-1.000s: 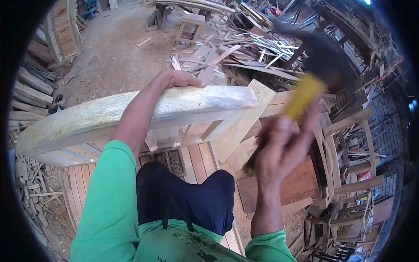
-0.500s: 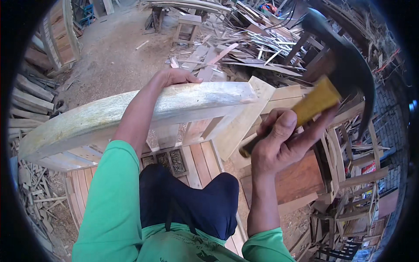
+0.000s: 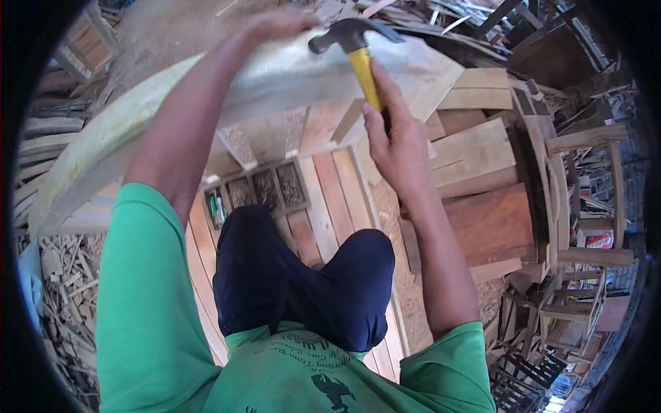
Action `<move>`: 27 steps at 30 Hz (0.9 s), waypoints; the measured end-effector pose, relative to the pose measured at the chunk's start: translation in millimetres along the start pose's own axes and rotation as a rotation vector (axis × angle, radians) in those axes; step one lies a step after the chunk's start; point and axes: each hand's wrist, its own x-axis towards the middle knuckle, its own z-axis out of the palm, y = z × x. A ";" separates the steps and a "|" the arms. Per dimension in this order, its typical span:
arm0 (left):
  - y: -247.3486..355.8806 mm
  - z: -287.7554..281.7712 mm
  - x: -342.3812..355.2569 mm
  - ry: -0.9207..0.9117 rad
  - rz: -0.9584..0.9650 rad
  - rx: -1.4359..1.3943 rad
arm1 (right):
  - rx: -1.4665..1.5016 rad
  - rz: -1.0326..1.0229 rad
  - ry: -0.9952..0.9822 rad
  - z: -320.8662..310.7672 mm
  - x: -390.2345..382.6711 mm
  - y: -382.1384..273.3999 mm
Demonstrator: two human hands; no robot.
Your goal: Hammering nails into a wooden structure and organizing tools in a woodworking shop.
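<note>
In my right hand [image 3: 396, 141] is a claw hammer [image 3: 359, 58] with a dark metal head and a yellow handle, my fingers closed around it. The hammer's head is over the far right part of a thick, curved wooden rail [image 3: 172, 86]; whether it touches the wood I cannot tell. My left hand [image 3: 286, 24] is at the rail's far edge, its fingers smeared by motion. The rail tops a slatted wooden frame, with a pale flat board [image 3: 444, 79] at its right end. Below, a sectioned wooden tray [image 3: 292, 184] holds small dark pieces, probably nails.
Wooden slats [image 3: 334, 186] lie around my knees. Cut boards [image 3: 475, 155] and a reddish panel [image 3: 492, 224] are stacked at right, beside chair-like wooden frames [image 3: 585, 258]. Scrap wood [image 3: 69, 289] is heaped at left, and more lies at the back.
The hammer has swung from the upper right leftward to above the rail, its head turned. My view has shifted, and the rail now appears higher. The tray shows more fully.
</note>
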 end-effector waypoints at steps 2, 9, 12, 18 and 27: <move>15.4 26.0 11.8 -0.012 -0.077 0.067 | 0.280 0.152 0.057 8.3 -10.5 26.4; 115.8 6.2 -13.9 0.096 -0.420 0.375 | 0.057 0.062 0.284 142.0 -141.4 169.3; 127.5 4.9 -23.7 0.101 -0.406 0.322 | 0.447 0.795 -0.101 201.5 -198.9 181.9; 131.8 2.5 -9.7 0.036 -0.243 0.295 | 0.700 0.888 -0.068 280.2 -261.5 220.9; 146.1 51.3 -23.8 0.696 -0.381 -0.077 | 0.391 0.800 -0.512 165.4 -251.7 212.2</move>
